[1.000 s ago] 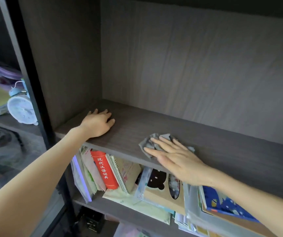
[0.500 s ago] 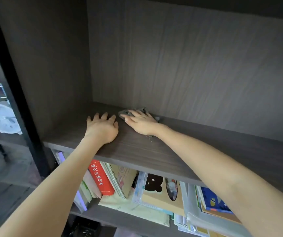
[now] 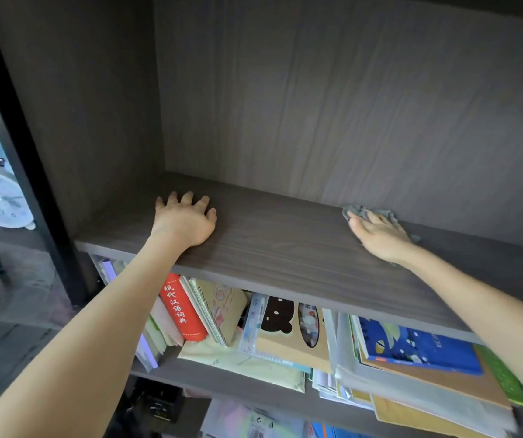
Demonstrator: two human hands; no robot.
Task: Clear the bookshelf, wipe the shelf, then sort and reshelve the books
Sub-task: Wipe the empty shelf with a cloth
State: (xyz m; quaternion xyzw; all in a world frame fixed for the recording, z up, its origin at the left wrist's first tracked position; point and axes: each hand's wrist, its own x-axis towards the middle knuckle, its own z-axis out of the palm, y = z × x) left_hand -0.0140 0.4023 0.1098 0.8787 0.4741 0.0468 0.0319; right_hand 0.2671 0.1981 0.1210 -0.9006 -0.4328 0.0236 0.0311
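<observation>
While the left hand [image 3: 184, 221] was laid flat, fingers spread, on the wood-grain shelf [image 3: 285, 248], a crumpled grey cloth [image 3: 368, 213] was pressed near the back panel under the right hand [image 3: 377, 235], fingers straight and together.

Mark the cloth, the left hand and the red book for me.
cloth [image 3: 355, 211], head view, bunched edge past the fingertips
left hand [image 3: 184, 223], head view, back of the hand
red book [image 3: 180, 308], head view, lettered spine

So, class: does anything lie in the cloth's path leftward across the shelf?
Only the left hand, resting flat on the shelf near its left end. Between it and the cloth under the right hand, the shelf shows nothing.
</observation>
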